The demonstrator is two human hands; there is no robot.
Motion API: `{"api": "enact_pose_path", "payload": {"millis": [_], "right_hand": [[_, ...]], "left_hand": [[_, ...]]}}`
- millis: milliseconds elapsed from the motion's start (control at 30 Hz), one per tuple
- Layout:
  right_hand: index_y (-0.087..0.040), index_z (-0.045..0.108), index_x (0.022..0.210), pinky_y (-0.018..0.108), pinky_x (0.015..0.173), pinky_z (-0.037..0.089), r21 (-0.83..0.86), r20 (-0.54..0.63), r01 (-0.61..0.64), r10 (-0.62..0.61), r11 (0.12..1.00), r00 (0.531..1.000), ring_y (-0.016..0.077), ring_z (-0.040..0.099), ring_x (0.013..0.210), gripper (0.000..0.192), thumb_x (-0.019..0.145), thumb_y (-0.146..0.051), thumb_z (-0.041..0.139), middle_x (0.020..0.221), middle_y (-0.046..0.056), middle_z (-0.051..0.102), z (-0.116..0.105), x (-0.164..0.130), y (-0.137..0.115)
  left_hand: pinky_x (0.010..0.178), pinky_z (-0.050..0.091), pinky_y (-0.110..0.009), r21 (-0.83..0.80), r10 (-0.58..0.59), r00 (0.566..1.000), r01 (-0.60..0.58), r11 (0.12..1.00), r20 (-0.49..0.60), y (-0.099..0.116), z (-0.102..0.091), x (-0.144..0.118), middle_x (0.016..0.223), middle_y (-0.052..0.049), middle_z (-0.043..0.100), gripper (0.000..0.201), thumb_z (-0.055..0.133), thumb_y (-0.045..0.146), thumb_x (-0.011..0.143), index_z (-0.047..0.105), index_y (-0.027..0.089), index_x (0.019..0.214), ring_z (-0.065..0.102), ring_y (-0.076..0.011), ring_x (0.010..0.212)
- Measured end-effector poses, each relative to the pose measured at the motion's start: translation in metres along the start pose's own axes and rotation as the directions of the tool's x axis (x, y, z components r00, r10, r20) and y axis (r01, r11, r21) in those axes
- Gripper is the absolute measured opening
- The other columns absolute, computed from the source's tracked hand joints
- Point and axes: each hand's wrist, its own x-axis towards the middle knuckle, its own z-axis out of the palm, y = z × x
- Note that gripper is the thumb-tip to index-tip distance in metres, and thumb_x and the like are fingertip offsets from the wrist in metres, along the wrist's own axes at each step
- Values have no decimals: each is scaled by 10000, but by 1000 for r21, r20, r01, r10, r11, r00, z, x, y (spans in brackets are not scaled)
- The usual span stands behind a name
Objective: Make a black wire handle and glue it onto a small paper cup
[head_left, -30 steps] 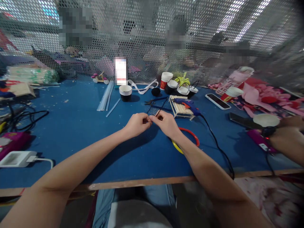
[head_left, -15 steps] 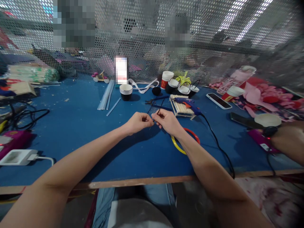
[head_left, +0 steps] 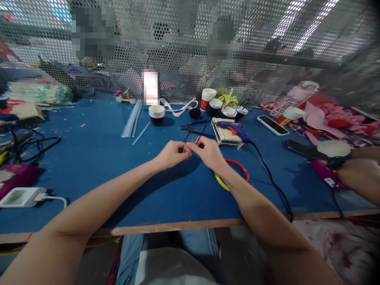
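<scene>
Over the middle of the table, my left hand (head_left: 173, 154) and my right hand (head_left: 209, 152) meet at the fingertips, both closed in a pinch. Between them is a thin black wire-like strand (head_left: 198, 139), partly hidden by the fingers; one length sticks up from my right hand. Just beyond lie pliers (head_left: 192, 125) with dark blue handles. A blue glue gun (head_left: 233, 127) rests on a small rack of wooden sticks (head_left: 226, 137) to the right. Under my right forearm lies a red and yellow ring (head_left: 243, 168).
Behind stand a black-and-white cup (head_left: 156, 115), cups with black handles (head_left: 215, 106) and a red paper cup (head_left: 208, 97). Clear glue sticks (head_left: 132, 118) lie left. The glue gun's cable (head_left: 268, 170) runs to the front edge. At far right is another person's arm (head_left: 360, 174).
My right hand's fingertips have shifted slightly left, and its thumb now meets my left fingertips. The strand between my hands shows less than before.
</scene>
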Motion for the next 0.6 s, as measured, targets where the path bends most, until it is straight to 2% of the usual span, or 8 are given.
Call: {"api": "enact_pose_path", "payload": {"millis": [67, 233, 300, 500, 600], "right_hand": [[-174, 466, 576, 234, 495, 331, 26, 33, -18, 18, 999, 999, 84, 388, 513, 377, 750, -490, 576, 533, -27, 454, 0, 1, 0], [-174, 514, 770, 219, 455, 398, 274, 267, -112, 36, 955, 963, 83, 482, 486, 309, 794, -481, 523, 602, -17, 529, -3, 2, 2], [-171, 512, 752, 220, 452, 405, 255, 262, -116, 47, 960, 964, 82, 483, 467, 292, 793, -459, 531, 578, -20, 524, -4, 3, 3], [-177, 517, 711, 231, 463, 366, 29, 133, -76, 71, 997, 988, 97, 467, 458, 223, 800, -382, 524, 510, -27, 507, -5, 4, 3], [-179, 524, 702, 237, 477, 357, -3, 94, -63, 63, 998, 994, 111, 480, 487, 228, 794, -388, 526, 513, -19, 516, -4, 3, 3]], "left_hand": [[512, 336, -200, -26, -9, 1000, 9, 1000, 11, 2, -1, 0, 549, 31, 523, 166, 604, 259, 664, 546, 118, 599, 432, -55, 511], [558, 377, -205, -98, -72, 996, 76, 992, 51, 5, -4, 0, 602, 11, 581, 145, 625, 253, 661, 599, 112, 643, 475, -59, 547], [561, 379, -207, -87, -78, 996, 81, 993, 45, 5, -5, 0, 614, 2, 593, 161, 633, 268, 661, 605, 109, 646, 483, -62, 554], [556, 387, -215, -7, -50, 999, 50, 999, 9, 0, -4, 3, 637, -3, 606, 156, 634, 250, 645, 624, 109, 710, 492, -73, 552], [552, 389, -217, 8, -45, 999, 45, 999, -2, -1, -3, 4, 635, -1, 601, 151, 629, 243, 642, 624, 111, 716, 490, -74, 546]]}}
